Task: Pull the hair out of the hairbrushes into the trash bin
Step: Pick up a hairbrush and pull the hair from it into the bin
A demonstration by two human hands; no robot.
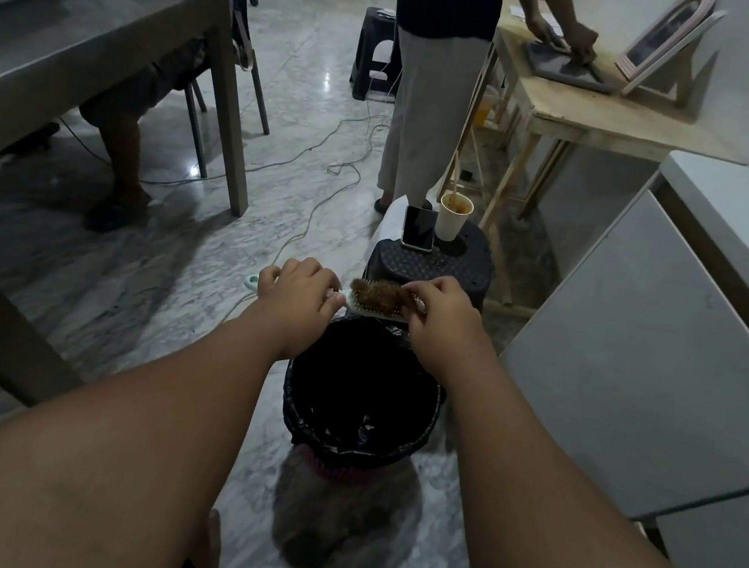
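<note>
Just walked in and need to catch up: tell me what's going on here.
A person is cleaning a hairbrush over a black-lined trash bin on the floor. The left hand holds the brush by its handle, and the right hand has its fingertips at the clump of brown hair in the bristles. The hair is still on the brush, not yet in the bin. Behind, a dark stool carries a phone and a paper cup.
</note>
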